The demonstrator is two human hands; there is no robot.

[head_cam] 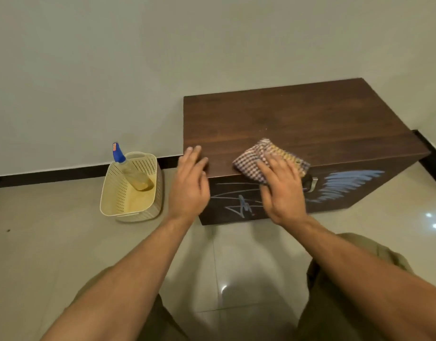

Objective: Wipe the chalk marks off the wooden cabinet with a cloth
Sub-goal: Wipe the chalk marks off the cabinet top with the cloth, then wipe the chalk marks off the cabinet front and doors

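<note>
Nearest, olive trousers [374,249] are noted at 5 and 7 o'clock, with two bare forearms extended forward over a glossy tiled floor [52,230]. The left hand [191,183] is released: its fingers are held straight, and the fingertips are laid on the front left corner of the wooden cabinet [298,119]. The right hand [281,190] is likewise unclenched, pressed flat with spread fingers upon a checked cloth [261,156]. The cloth is located at the cabinet's front top edge, bunched, partly on the top and partly draped over the front face. On that front face white chalk lines [234,201] are recorded below and between the two hands, and a blue chalk patch [347,183] of fanned strokes at 3 o'clock from the right hand. A metal handle [313,185] is partly hidden behind that hand. The cabinet top beyond the cloth is seen as dark wood grain. At 9 o'clock from the left hand, a cream perforated basket [113,193] is set on the floor, with a blue-capped spray bottle [132,172] leaned inside it. Farthest, a pale wall [113,70] with a black skirting [64,172] is observed.
</note>
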